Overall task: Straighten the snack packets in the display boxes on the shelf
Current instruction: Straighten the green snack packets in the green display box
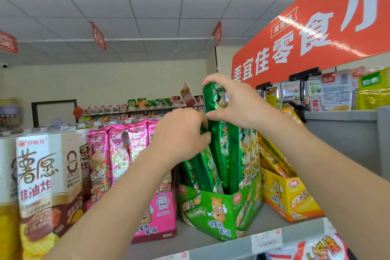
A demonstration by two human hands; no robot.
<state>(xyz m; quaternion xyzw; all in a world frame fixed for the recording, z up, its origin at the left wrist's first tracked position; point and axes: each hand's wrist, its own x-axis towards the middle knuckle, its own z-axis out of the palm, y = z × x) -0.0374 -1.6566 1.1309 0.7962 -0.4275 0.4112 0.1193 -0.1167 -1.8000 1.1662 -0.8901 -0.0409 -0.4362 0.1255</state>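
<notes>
Overhead, an orange sign (316, 34) fills the upper right of the frame. Below, the grey shelf (196, 236) carries a pink display box (162, 215), a green display box (219, 211) at lower centre and a yellow display box (280, 192) right of it. Green packets (234, 154) stand in the green box, some leaning left. At mid-frame the right hand (240, 103) pinches the top of the tallest packet (212, 100); the left hand (181, 131) curls its fingers round a leaning packet (202, 171).

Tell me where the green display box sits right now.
Head view, right of centre on the shelf: the green display box stands between the pink box and the yellow box.
</notes>
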